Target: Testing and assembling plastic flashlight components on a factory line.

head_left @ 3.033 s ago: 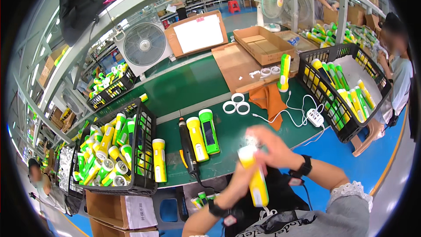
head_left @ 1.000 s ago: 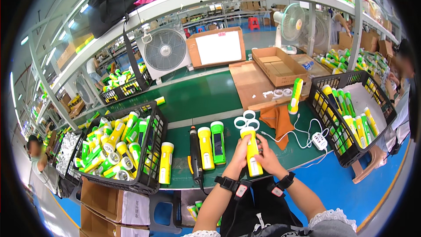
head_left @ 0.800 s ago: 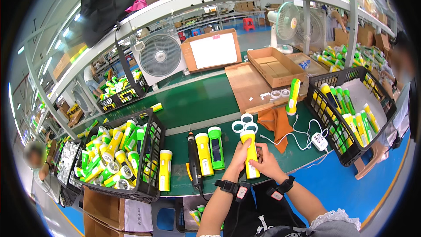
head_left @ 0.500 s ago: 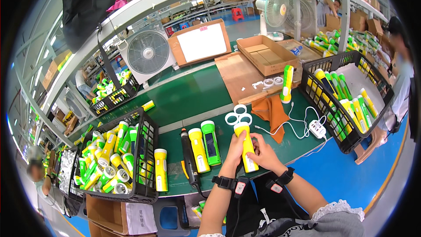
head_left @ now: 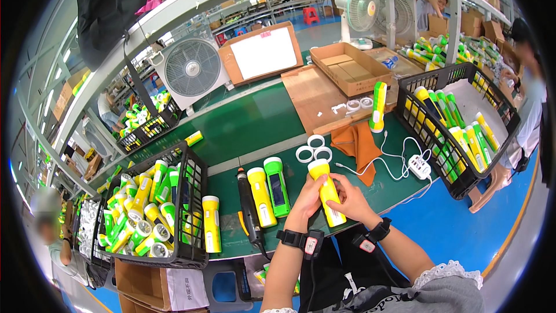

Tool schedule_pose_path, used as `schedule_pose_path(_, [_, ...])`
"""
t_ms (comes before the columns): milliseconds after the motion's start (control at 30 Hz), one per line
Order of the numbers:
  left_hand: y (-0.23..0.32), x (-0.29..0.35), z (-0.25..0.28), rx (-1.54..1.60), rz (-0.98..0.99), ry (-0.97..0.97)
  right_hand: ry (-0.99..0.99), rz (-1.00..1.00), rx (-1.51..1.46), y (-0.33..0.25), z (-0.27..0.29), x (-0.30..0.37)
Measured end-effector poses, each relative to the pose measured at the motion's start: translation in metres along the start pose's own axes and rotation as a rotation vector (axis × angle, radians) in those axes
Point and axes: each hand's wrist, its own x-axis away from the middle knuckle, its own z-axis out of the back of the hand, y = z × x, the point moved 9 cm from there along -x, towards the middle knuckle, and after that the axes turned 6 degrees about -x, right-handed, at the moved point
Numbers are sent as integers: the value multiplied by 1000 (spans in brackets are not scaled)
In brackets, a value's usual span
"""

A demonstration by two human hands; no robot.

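Note:
A yellow flashlight with a white head (head_left: pixel 328 191) is upright between my hands, over the table's front edge. My left hand (head_left: pixel 310 193) is closed round its left side. From the right, my right hand (head_left: pixel 349 198) grips the body, thumb laid across it. Just beyond its head lie three white rings (head_left: pixel 314 149). To the left stand a green flashlight with a dark panel (head_left: pixel 278 188) and a yellow one (head_left: pixel 262 198). A black electric screwdriver (head_left: pixel 249 206) lies beside them, and another yellow flashlight (head_left: pixel 212 224) is farther left.
A black crate (head_left: pixel 194 188) full of flashlights stands at left, another crate (head_left: pixel 452 168) at right. An orange cloth (head_left: pixel 357 149) and a white charger with cables (head_left: pixel 418 166) lie right of the rings. A green-and-yellow flashlight (head_left: pixel 378 107) stands behind the cloth. Other people are at both sides.
The flashlight in my hands has tilted slightly, its lower end shifting to the right. Both hands keep their hold, and the view has shifted a little.

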Motion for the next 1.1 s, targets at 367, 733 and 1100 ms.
schedule_pose_path(367, [5, -4, 10, -284, -198, 154, 13, -87, -68, 3, 0, -1])
schedule_pose_path(733, [3, -6, 5, -212, -111, 140, 37, -79, -5, -4, 3, 1])
schedule_pose_path(1100, [4, -1, 0, -164, -34, 136, 28, -103, 14, -4, 2, 1])
